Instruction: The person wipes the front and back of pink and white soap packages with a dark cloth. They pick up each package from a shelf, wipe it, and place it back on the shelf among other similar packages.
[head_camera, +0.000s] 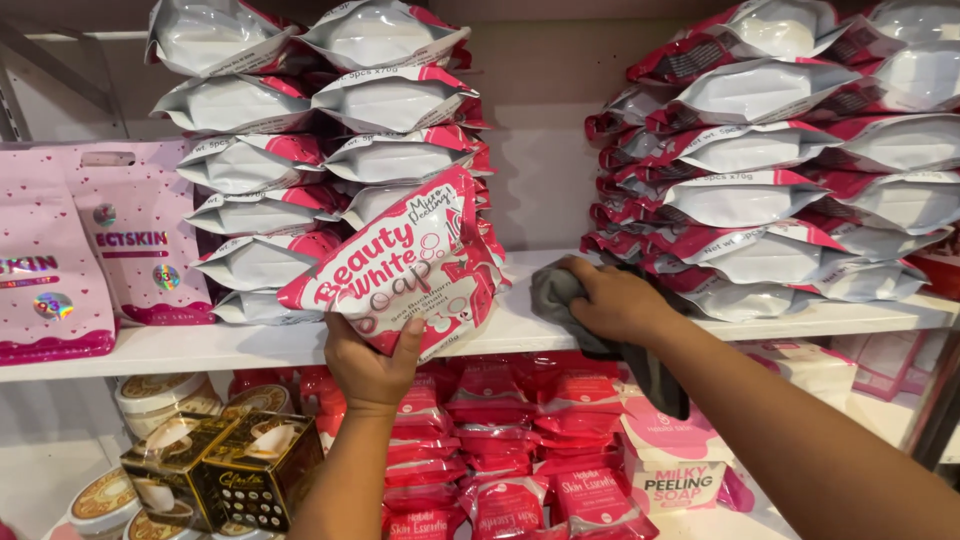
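My left hand (368, 362) grips the lower edge of a pink-and-white soap pouch (405, 265), tilted up in front of the white shelf (200, 345). My right hand (615, 298) presses a grey cloth (560, 290) onto the bare shelf surface between two stacks of pouches; the cloth's tail hangs over the shelf edge under my wrist. A tall stack of white-and-pink pouches (320, 150) stands just behind the held pouch. Another stack (780, 160) fills the right side.
Flat pink pouches (80, 250) lean at the far left of the shelf. Below are red sachets (500, 440), black-and-gold boxes (225, 470), round tins (160, 395) and pink-and-white soap boxes (675, 470).
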